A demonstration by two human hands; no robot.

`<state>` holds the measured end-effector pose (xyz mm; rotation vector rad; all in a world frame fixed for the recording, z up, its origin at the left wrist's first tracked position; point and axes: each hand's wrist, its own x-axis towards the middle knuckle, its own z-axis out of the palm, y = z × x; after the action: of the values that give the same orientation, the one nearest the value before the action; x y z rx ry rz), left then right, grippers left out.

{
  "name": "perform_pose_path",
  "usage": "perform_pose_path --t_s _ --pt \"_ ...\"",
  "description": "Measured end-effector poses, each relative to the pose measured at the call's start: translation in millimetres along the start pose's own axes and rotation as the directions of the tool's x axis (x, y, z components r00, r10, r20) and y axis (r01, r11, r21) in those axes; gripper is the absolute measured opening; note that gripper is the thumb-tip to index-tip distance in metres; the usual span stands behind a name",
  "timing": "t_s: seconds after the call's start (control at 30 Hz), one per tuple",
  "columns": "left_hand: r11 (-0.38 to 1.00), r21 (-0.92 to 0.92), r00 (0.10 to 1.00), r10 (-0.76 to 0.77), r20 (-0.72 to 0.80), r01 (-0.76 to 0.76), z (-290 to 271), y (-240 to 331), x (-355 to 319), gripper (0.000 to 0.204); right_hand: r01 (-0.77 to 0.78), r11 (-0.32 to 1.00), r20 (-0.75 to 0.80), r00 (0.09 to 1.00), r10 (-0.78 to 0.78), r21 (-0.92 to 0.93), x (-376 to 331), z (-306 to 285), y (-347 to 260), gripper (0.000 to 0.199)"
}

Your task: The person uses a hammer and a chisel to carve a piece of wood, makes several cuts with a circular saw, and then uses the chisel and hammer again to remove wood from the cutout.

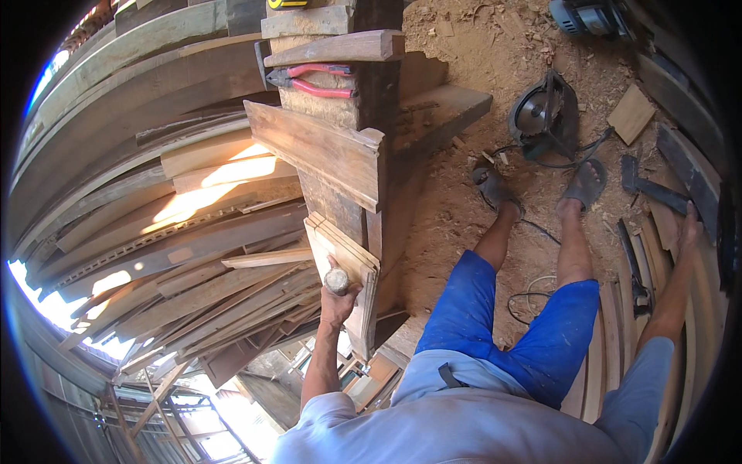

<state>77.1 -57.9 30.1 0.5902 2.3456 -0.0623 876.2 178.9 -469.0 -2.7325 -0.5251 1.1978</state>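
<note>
My left hand is closed around an upright tool with a round, pale butt end; its lower part is hidden below the fist. Under that hand lies a small stack of thin light boards on a heavy timber bench. Out at the far right, my right hand grips the handle end of a dark hammer, whose head points left over the floor. Beyond the stack, a wider grooved board lies across the bench.
Red-handled pliers, a tapered wooden piece and a yellow tape measure lie farther along the bench. A circular saw with its cord, a blue power tool and a wood offcut rest on the sawdust-covered floor. Stacked planks fill the left.
</note>
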Motion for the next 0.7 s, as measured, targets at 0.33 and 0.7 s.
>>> perform_pose_path --t_s 0.33,0.7 --pt "1.0 -0.003 0.998 0.004 0.063 -0.004 -5 -34 -2 0.068 0.458 0.787 0.649 0.755 -0.098 -0.414 -89 78 50 0.042" --pt "0.935 0.106 0.94 0.333 0.072 -0.34 -12 -34 38 0.086 -0.496 0.814 0.856 0.517 -0.004 0.303 -338 21 -72 0.035"
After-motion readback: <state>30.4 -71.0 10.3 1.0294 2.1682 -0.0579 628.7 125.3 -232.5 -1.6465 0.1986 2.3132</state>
